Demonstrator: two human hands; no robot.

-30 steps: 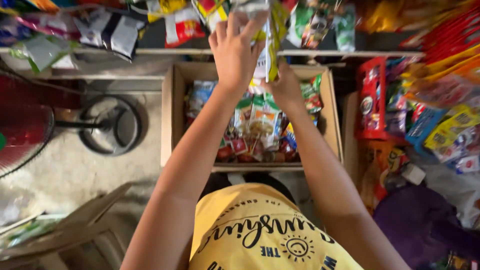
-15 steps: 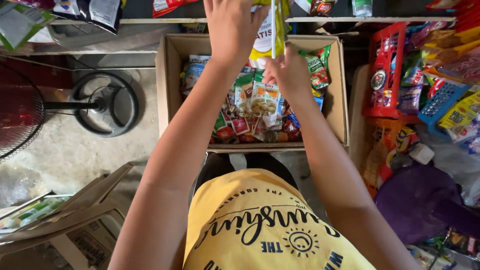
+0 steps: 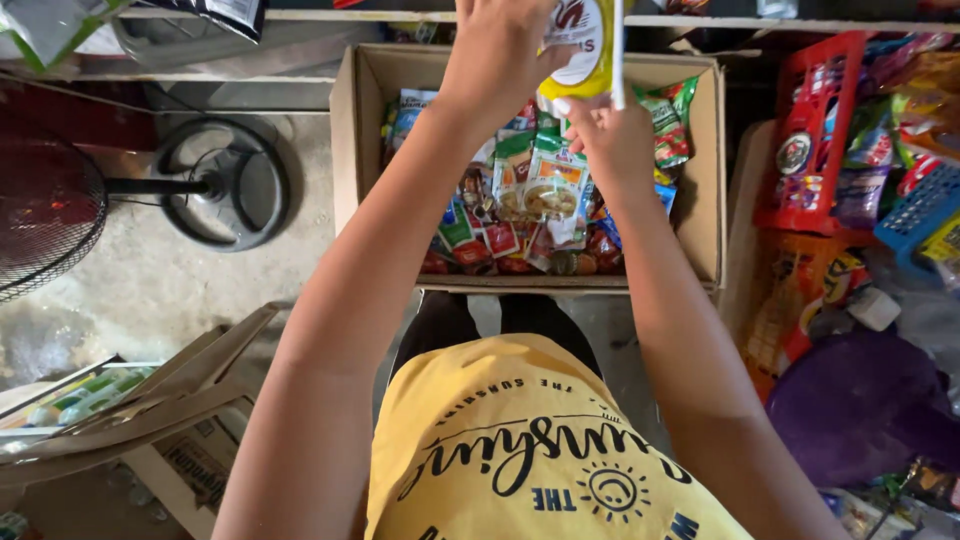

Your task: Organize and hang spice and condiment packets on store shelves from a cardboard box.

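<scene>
- Closest to me is my own yellow shirt [image 3: 530,450], then both forearms going up and away over the floor.
- Off to my left, flattened cardboard [image 3: 150,400] leans in a pile, and past that sits a fan base [image 3: 215,183] on the concrete.
- Right in front is the cardboard box [image 3: 345,140], open on top and stuffed with small sachets [image 3: 545,185] in red, green and white. They're loose and heaped, so anything dropped in will just slide around.
- My right hand [image 3: 615,140] is up over the box with fingers curled onto the bottom edge of the yellow packet strip [image 3: 585,45], which hangs above the far side of the box, just below the shelf edge [image 3: 300,15].
- My left hand [image 3: 500,50] is higher, closed around the upper part of the same strip. The top of it runs out of view, so I can't tell what it hangs from.
- To handle this well, I reckon the trick is keeping the top hand firm and the lower one light, so the strip stays straight and doesn't twist or tear at the seams.
- Also worth keeping my elbows in: the red basket [image 3: 820,120] of snack packs on my right is near enough to knock.
</scene>
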